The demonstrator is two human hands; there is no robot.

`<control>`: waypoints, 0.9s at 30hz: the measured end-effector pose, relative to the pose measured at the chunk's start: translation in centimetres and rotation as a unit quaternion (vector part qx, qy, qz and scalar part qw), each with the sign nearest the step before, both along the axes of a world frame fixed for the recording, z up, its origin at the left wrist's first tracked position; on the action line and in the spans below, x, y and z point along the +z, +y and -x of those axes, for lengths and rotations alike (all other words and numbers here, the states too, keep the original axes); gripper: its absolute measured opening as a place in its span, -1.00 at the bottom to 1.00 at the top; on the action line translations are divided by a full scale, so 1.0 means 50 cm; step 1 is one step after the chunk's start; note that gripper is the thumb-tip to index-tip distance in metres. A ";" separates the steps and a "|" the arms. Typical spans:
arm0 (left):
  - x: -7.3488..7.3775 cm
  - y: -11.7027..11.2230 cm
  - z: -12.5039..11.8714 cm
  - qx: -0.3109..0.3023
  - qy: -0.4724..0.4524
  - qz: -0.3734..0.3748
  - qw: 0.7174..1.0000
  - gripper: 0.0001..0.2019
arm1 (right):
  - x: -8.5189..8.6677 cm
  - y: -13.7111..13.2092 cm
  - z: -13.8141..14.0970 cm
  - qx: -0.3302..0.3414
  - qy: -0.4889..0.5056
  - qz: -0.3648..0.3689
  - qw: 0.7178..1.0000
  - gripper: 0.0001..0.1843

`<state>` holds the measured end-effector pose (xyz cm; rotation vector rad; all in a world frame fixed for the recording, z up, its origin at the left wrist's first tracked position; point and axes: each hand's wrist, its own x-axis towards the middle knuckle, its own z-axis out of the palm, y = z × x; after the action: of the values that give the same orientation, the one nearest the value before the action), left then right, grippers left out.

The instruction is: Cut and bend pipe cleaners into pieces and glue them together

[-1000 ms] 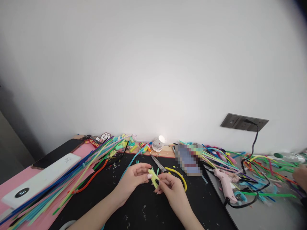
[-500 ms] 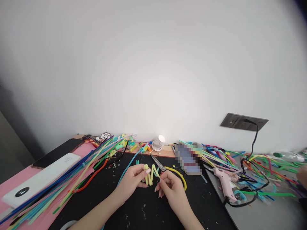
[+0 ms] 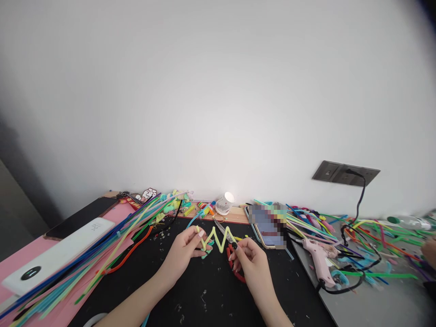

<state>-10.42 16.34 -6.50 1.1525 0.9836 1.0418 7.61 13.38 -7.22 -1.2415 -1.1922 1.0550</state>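
A pale yellow pipe cleaner bent into a zigzag stretches between my hands above the black mat. My left hand pinches its left part between thumb and fingers. A small teal piece shows beside the left fingertips; whether they hold it too, I cannot tell. My right hand is closed on the zigzag's right end with its fingertips. Scissors lie on the mat just behind, their red handle partly hidden by the right hand. A bit of another yellow pipe cleaner peeks out there.
Bundled pipe cleaners and a white power bank lie left. A paper cup and a phone stand and lie at the back. Right are a pink glue gun, its black cord and another person's hand.
My hands have moved apart, and the zigzag is pulled wider and flatter between them. The right hand has shifted right, now covering most of the other yellow pipe cleaner.
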 end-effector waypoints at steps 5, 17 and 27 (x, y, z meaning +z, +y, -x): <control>-0.002 0.000 -0.002 -0.018 -0.021 0.000 1.000 -0.73 | 0.000 0.003 0.000 0.005 0.002 0.006 1.000 -0.72; -0.008 -0.010 -0.007 -0.100 -0.075 0.024 0.992 -0.65 | -0.014 0.010 -0.006 0.023 -0.159 -0.018 0.987 -0.78; -0.012 0.000 0.000 -0.058 -0.147 0.012 0.987 -0.78 | -0.028 0.015 -0.050 -0.069 -0.522 0.011 0.850 -0.65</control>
<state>-10.41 16.35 -7.11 0.9900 0.6868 1.0678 10.09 14.13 -8.60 -1.9777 -1.8346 0.2022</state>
